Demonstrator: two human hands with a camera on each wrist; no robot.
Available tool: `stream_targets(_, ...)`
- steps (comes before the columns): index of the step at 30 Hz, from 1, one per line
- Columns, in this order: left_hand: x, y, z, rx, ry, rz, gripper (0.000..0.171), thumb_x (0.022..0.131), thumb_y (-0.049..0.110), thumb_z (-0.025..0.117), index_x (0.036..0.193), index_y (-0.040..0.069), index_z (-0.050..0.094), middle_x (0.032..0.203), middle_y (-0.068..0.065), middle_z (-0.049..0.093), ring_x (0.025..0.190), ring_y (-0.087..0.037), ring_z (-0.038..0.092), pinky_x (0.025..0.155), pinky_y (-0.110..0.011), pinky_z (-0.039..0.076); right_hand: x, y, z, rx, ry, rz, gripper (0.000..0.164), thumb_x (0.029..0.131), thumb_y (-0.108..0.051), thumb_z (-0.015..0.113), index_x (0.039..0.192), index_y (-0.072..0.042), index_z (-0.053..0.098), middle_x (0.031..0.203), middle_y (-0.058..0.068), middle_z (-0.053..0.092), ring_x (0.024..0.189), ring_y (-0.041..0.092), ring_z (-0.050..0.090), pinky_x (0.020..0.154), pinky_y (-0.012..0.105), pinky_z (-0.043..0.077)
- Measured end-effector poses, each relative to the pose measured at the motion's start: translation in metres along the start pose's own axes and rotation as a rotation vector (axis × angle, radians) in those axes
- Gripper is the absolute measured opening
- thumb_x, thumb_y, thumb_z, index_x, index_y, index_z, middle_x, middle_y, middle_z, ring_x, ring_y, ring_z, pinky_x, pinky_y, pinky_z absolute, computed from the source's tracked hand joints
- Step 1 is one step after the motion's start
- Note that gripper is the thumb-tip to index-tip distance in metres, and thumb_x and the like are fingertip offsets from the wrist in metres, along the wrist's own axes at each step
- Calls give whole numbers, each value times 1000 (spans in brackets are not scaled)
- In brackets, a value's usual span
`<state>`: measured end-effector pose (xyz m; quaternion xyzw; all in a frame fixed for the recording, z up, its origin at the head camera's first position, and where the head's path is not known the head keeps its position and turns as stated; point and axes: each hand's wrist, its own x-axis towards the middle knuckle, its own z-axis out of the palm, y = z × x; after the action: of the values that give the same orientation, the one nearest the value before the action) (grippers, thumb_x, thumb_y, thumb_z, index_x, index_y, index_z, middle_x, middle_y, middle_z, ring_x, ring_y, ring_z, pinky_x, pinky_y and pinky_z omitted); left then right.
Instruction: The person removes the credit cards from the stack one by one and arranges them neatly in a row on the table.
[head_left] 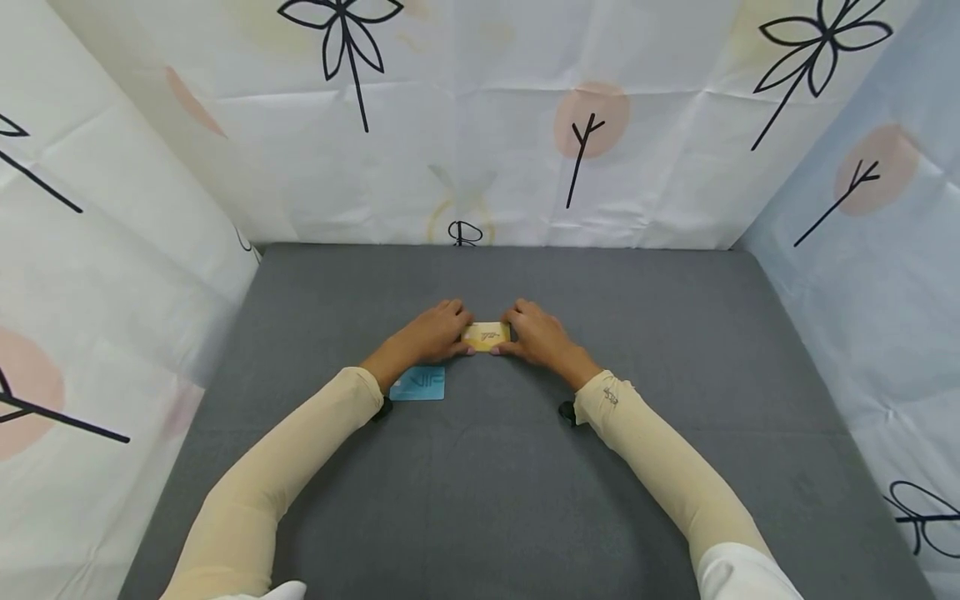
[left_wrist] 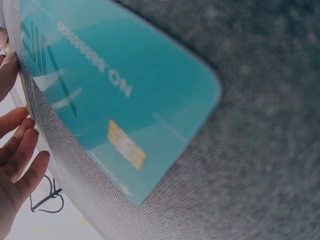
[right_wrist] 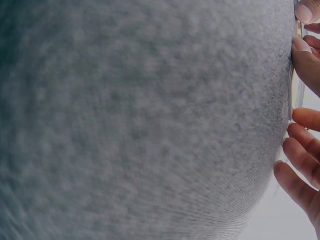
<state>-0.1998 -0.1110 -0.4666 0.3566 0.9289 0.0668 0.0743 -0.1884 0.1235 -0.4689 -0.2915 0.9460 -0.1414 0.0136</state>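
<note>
A small yellow card (head_left: 486, 335) with dark script lies flat near the middle of the grey table, between the two hands. My left hand (head_left: 435, 332) grips its left end, thumb at the near corner and index finger at the far one. The right hand (head_left: 542, 337) holds the opposite end the same way. In the right wrist view the held card (right_wrist: 291, 82) appears edge-on between thumb and index finger, the other fingers spread beyond. Just below the left wrist lies a blue card (head_left: 417, 385); the left wrist view shows its gold chip (left_wrist: 126, 144) and pale printed digits.
The grey cloth-covered table (head_left: 480, 508) runs back to a white patterned fabric wall (head_left: 480, 150). Similar fabric hangs on the left (head_left: 112, 317) and right (head_left: 847, 275). A dark wrist strap (head_left: 568, 413) shows at the right cuff.
</note>
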Motion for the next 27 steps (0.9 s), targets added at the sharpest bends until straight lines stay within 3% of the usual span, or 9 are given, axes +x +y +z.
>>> stream_targets(10,-2,1,2,-33,-40,-33,48,97,43,65,125,4,58,116,-13,54,104,-26,53,91,-42,47,2,-2,0,13,-25,-19,48,86,-45,78,112,-6,69,102,9,57,81,19,50,67,36,48)
stream_targets(20,-1,1,0,-12,-35,-16,54,98,44,63,133,3,56,122,-14,55,109,-27,54,94,-42,47,4,-4,-2,23,-58,-2,48,86,-45,78,113,-6,66,103,8,56,84,19,51,68,37,48)
stream_targets(27,-1,2,-1,10,-24,15,53,101,42,60,137,3,57,122,-15,54,104,-26,53,90,-42,48,6,-3,-4,26,-79,5,50,87,-45,77,116,-6,66,105,8,57,84,19,52,71,37,49)
